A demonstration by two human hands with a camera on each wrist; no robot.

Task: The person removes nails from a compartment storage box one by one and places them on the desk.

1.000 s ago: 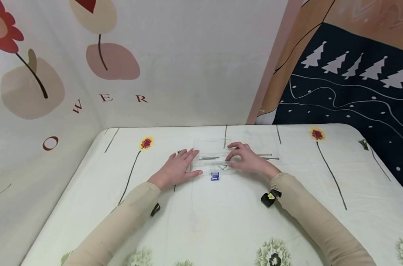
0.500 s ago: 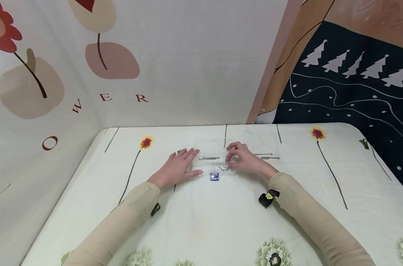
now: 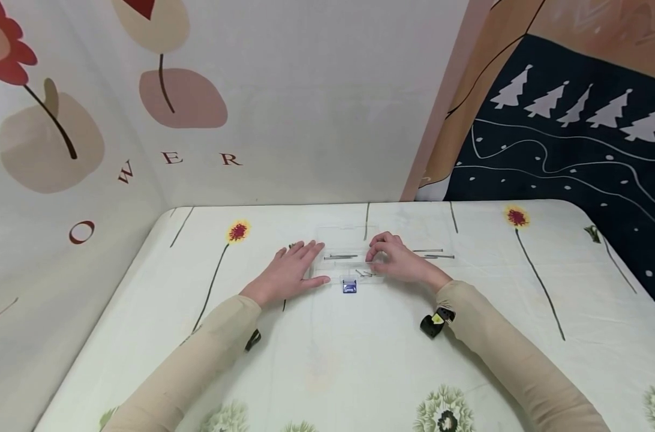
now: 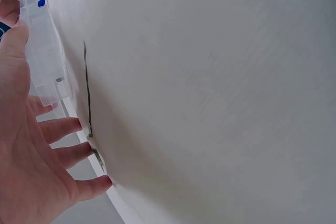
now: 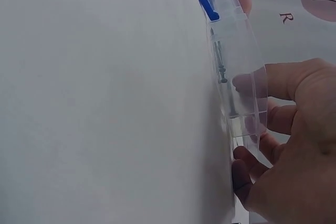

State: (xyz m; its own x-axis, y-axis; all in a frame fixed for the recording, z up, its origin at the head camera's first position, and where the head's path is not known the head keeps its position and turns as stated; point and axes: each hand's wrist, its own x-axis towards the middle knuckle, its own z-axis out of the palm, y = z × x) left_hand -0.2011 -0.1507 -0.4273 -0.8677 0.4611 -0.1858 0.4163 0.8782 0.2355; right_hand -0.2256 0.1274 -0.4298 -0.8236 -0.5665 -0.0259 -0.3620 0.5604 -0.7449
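Note:
A clear plastic compartment box point(image 3: 319, 270) with a blue latch point(image 3: 349, 287) lies on the cloth with its lid folded back. Long nails point(image 3: 340, 257) lie in its rear compartment and short nails point(image 3: 363, 273) in the front one. My left hand point(image 3: 287, 273) rests along the box's left end, fingers straight and spread, thumb at the front corner. My right hand point(image 3: 397, 258) reaches into the right part with bent fingers. Through the clear wall in the right wrist view its thumb point(image 5: 244, 83) shows inside the box; I cannot tell whether the fingertips pinch a nail.
More long nails point(image 3: 439, 257) lie to the right of the box, partly behind the right hand. The flower-print cloth point(image 3: 327, 360) covers the table, and a printed curtain point(image 3: 306, 120) hangs right behind its back edge.
My right hand's fingertips have drawn closer together and slightly lower in the box, and its wrist has shifted a little left. The short nails have shifted slightly. The left hand stays put.

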